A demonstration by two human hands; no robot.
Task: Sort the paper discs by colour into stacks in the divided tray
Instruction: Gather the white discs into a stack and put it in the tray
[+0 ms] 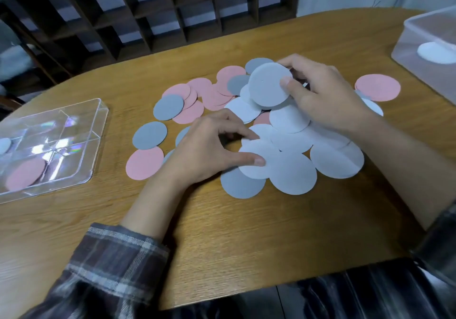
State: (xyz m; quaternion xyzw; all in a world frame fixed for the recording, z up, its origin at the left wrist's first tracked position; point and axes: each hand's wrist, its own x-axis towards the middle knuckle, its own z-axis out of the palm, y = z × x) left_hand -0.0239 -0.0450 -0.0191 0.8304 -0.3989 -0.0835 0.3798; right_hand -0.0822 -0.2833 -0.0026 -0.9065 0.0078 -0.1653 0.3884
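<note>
The right hand (328, 101) holds a grey disc (269, 84) lifted off the heap, pinched at its edge between thumb and fingers. The left hand (204, 153) is curled over the pile just below it. Its thumb presses on the near side of a white disc (254, 168) and its forefinger hooks at the far side, so it appears to pinch that disc. The remaining paper discs lie scattered and overlapping on the table (246, 232). White ones sit mostly under and between the hands, pink discs (209, 96) are beyond the left hand, and grey ones are around its outer side. One more pink disc (377, 87) lies past the right hand. The divided tray (98, 131) sits well out to the left of the left hand, with a pink stack (24, 174) in a near compartment and a pale disc at its far left edge. A clear box (419, 29) stands beyond the right hand. These discs look very light, thin and bendable. They likely cling flat to the wood and to each other, so a top-down grab would probably slip or pick up two. Sliding one off its neighbour, or lifting at an overhanging rim and pinching there gently, seems the best hold, since a hard squeeze could crease it.
</note>
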